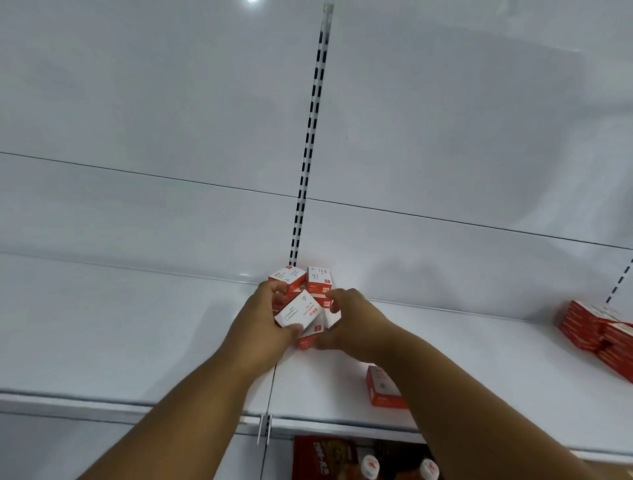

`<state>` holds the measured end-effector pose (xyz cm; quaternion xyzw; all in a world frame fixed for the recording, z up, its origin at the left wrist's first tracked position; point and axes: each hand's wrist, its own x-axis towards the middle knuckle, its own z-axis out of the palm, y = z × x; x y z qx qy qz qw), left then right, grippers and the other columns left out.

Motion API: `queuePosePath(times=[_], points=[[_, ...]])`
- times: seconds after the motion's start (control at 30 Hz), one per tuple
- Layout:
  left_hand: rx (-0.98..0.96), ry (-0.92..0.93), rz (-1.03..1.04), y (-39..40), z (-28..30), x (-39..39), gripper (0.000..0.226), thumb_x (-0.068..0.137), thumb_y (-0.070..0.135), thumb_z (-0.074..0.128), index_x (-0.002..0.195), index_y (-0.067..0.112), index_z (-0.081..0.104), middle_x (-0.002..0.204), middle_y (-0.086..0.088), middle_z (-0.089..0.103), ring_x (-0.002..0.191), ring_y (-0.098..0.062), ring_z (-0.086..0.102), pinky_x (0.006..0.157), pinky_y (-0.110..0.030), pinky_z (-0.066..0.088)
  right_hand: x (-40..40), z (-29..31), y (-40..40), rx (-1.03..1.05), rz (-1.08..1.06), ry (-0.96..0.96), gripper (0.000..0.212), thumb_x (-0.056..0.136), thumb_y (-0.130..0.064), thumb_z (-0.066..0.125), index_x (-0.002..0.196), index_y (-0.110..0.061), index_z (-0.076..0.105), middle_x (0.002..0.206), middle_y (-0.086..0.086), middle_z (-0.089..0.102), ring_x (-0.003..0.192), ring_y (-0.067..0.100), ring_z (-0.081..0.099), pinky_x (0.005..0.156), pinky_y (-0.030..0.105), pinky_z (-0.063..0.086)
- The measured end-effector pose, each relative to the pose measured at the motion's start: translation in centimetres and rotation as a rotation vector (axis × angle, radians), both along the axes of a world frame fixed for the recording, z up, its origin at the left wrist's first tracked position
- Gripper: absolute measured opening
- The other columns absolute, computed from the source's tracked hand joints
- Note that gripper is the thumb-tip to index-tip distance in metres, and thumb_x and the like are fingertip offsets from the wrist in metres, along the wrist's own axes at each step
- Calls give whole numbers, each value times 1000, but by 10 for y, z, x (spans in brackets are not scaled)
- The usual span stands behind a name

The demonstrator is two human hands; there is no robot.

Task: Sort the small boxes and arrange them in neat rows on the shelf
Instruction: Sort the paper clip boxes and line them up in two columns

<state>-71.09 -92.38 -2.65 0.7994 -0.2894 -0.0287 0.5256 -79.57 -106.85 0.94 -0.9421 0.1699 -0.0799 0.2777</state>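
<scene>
Our left hand [263,318] grips a light, stiff paper-clip box [297,313] by its short ends, while our right hand [346,318] pinches the neighbouring small box [313,334] beneath.

Head view, close, facing shelf [137,342], perhaps downward

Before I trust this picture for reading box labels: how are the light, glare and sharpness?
Head view: even, soft light; a glare spot on the back wall; wide-angle bending of the shelf lines; print on the box in the left hand is soft, mostly unreadable; stacked boxes at the right edge are blurred.
</scene>
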Motion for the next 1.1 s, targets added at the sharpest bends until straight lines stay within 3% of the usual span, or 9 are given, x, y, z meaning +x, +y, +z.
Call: queuePosePath(times=[0.13, 0.3, 0.4, 0.5, 0.6, 0.83, 0.9, 0.97, 1.1], points=[[-5, 60, 10, 0, 0, -1, 54, 87, 14, 72, 134, 30, 49, 127, 9, 61, 104, -10, 59, 81, -24, 51, 0, -2, 7, 7, -9, 44, 67, 74, -37, 82, 134, -30, 51, 126, -2, 53, 115, 19, 54, 88, 24, 42], [-155, 212, 56, 4, 2, 3, 54, 86, 5, 71, 130, 30, 53, 121, 0, 64, 106, -20, 63, 86, -39, 58, 1, 0, 2, 228, -48, 92, 60, 74, -14, 82, 121, -32, 50, 116, -2, 61, 102, 19, 60, 88, 35, 57], [-215, 258, 43, 4, 3, 3, 55, 86, 2, 70, 124, 38, 53, 117, 0, 62, 106, -21, 62, 83, -43, 60, 0, 6, -2, 339, -12, 134, 50, 76, -11, 81, 111, -35, 54, 104, -1, 63, 87, 12, 62, 69, 21, 55], [-197, 239, 37, 3, 3, 2, 42, 87, 6, 70, 114, 35, 56, 111, 0, 64, 98, -19, 66, 79, -39, 61, 2, 5, -2, 406, -55, 108, 49, 78, -23, 81, 118, -36, 56, 110, 3, 66, 75, 12, 64, 52, 17, 47], [-202, 259, 63, 3, 4, 0, 24, 89, 12, 70, 101, 28, 57, 105, 1, 65, 90, -20, 69, 67, -35, 62, -1, 5, -5, 429, -99, 18, 36, 89, -9, 67, 116, -30, 57, 113, 10, 64, 73, 14, 66, 43, 14, 44], [-127, 226, 126, -9, 9, -17, 14, 91, 17, 67, 84, 16, 56, 95, 4, 71, 86, -18, 72, 57, -26, 53, -53, 9, -53, 406, -169, -183, 23, 88, 2, 55, 94, -17, 67, 90, 5, 71, 65, 13, 56, 53, 23, 39], [-113, 243, 75, -19, 12, -30, 8, 92, 13, 64, 91, 17, 57, 94, 4, 72, 76, -17, 74, 57, -26, 54, -69, 7, -68, 388, -192, -191, 25, 88, 0, 56, 91, -20, 70, 88, 2, 71, 70, 14, 57, 60, 25, 43], [-156, 319, -46, -32, 15, -46, 23, 94, 9, 58, 107, 27, 57, 93, 1, 74, 69, -17, 74, 57, -28, 55, -83, 5, -81, 350, -226, -182, 24, 90, -4, 56, 91, -23, 71, 91, -1, 72, 78, 15, 60, 68, 27, 47], [-42, 253, -125, -55, 15, -71, 36, 96, 12, 56, 120, 39, 57, 99, 6, 70, 68, -14, 72, 54, -21, 54, -105, -1, -102, 239, -240, -106, 22, 95, -13, 55, 94, -27, 73, 93, -8, 70, 77, 9, 62, 61, 18, 46]])
